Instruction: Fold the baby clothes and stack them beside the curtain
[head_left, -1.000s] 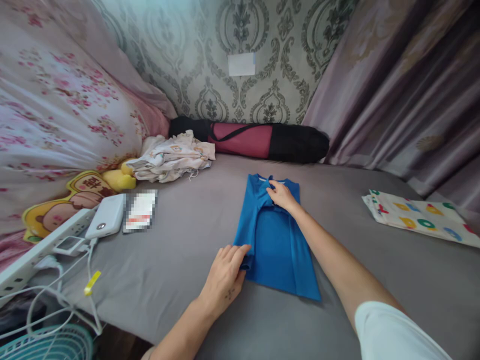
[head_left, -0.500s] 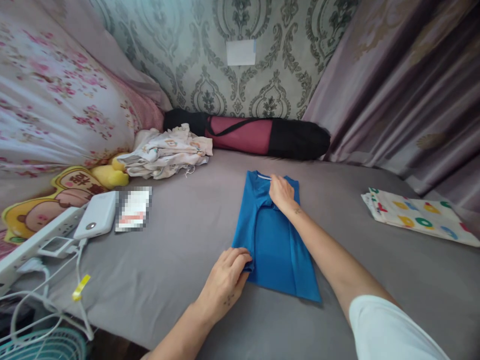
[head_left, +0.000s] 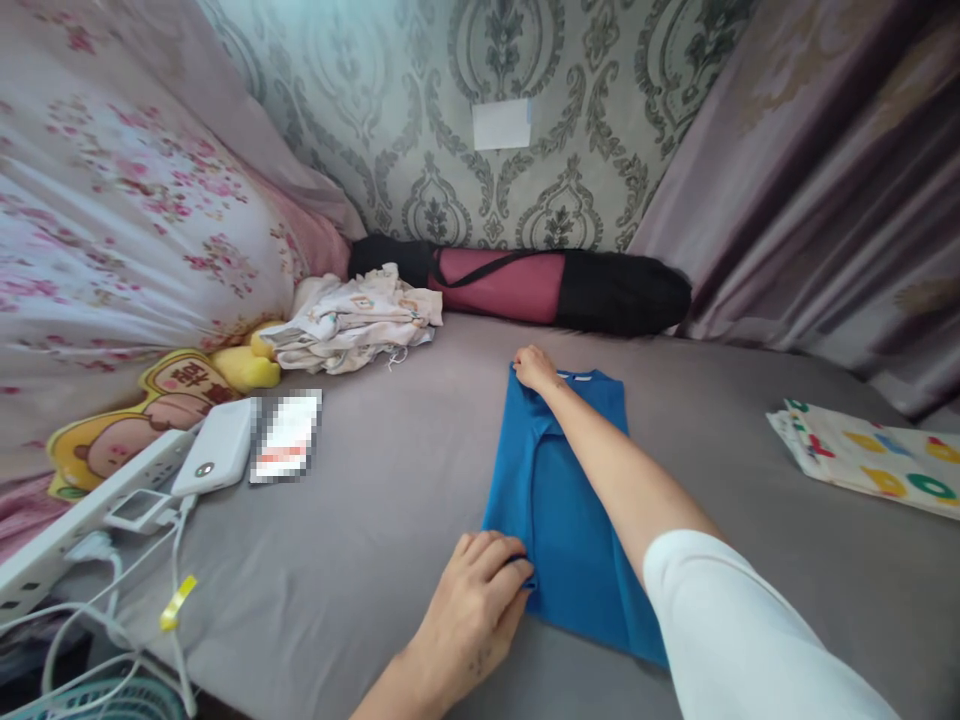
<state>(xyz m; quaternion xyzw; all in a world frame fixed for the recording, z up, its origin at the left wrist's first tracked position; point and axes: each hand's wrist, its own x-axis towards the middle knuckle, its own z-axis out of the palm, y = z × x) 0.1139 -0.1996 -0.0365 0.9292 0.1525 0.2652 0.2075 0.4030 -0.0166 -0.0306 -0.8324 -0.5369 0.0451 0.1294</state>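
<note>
A blue shirt [head_left: 574, 530] lies on the grey bed sheet [head_left: 390, 470], its sides folded inward into a long shape with the neckline at the far end. My left hand [head_left: 484, 600] is closed on the shirt's near left edge, fingers curled round the fabric. Reaching across the shirt, my right hand [head_left: 534, 366] is at its far left corner beside the neckline, fingers pinched on the cloth. My right forearm hides part of the shirt's right side.
Crumpled light clothing [head_left: 352, 320] lies at the back left, near a long black and maroon bag [head_left: 502, 285] by the wall. Left are a white power bank [head_left: 217, 447], a power strip [head_left: 97, 520] and cables. A folded patterned cloth [head_left: 877, 455] lies right.
My right hand has moved left along the neckline to the shirt's far left corner. My left hand keeps its hold on the near left edge. The view has shifted slightly.
</note>
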